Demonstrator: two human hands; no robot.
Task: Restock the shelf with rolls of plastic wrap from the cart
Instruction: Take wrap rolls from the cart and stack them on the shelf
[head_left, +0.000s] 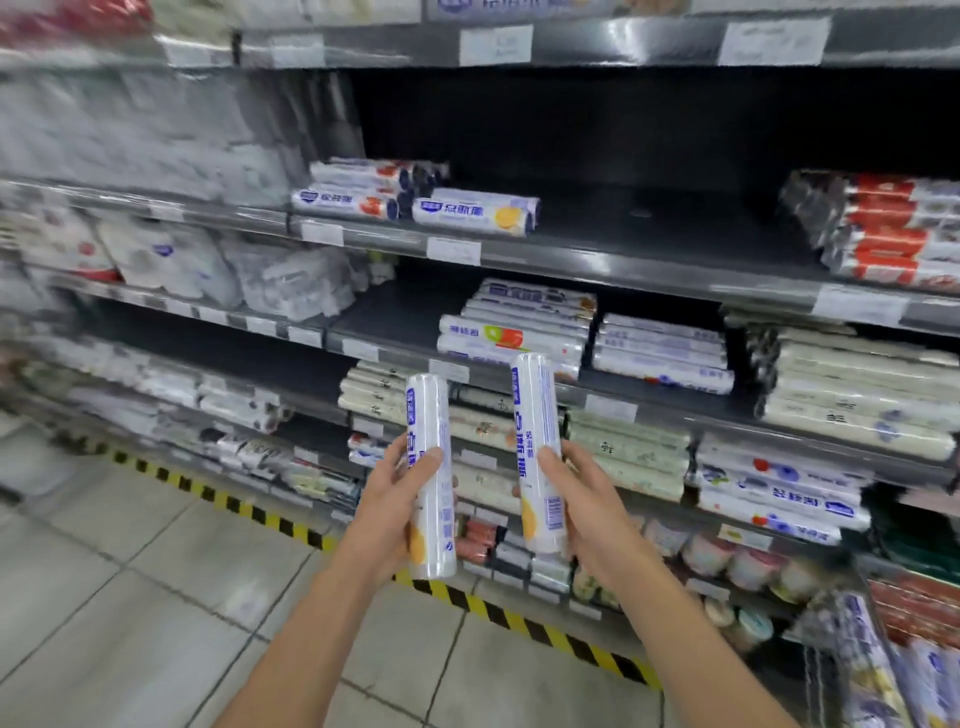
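Gripping one roll each, both hands are holding their loads upright in front of the shelving. The left hand (400, 499) is wrapping its fingers and thumb round the lower half of the left roll (431, 415), a white tube of plastic wrap with blue print and a yellow picture near its bottom end. The right hand (576, 499) is clasping the right roll (535, 405) the same way, thumb lying across the front, and this roll is standing a little higher than the other. The two rolls are sitting side by side, apart, not touching.

Taking the dark shelf (649, 270) as the mark, both held rolls are hanging below its front edge and out in front of it, toward its left part. On its board, at the left end, a matching roll (475, 212) is lying on its side, touching a small stack of rolls (358, 189) that is lying further left. At the right end, red-labelled packs (883, 228) are lying piled. Below the shelf, lower boards are carrying more rolls, and striped tape (467, 597) is running along the tiled floor (130, 597) at the foot of the shelving.
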